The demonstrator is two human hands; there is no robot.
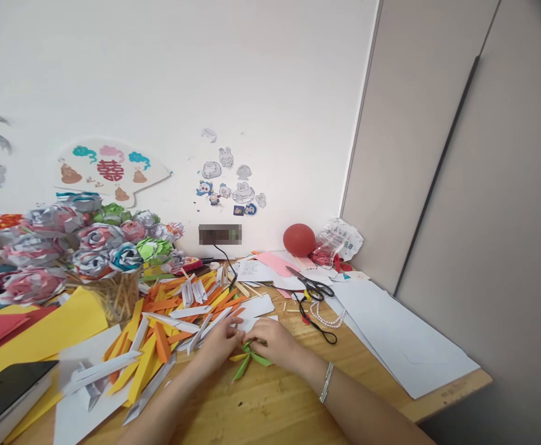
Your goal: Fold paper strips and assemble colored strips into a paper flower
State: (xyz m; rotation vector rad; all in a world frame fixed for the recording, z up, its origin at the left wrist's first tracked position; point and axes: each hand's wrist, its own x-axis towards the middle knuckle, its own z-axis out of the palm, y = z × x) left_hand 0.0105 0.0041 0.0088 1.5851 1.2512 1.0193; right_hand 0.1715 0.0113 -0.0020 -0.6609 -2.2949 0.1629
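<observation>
Above the wooden tabletop, both hands meet at a small green folded-paper piece with pointed, leaf-like strips and a bit of yellow at its left. My right hand is closed on its top, with the green strips showing beneath the fingers. My left hand has its thumb and fingers pinched together at the piece's upper left side. Fingers hide the middle of the piece, so how its parts join cannot be made out. A pile of folded paper strips in orange, yellow and white lies just left of my left hand.
Paper flowers on sticks stand in a container at the left. Black-handled scissors, a bead string and a red balloon lie beyond my right hand. White sheets reach the table's right edge. A dark-topped object sits front left.
</observation>
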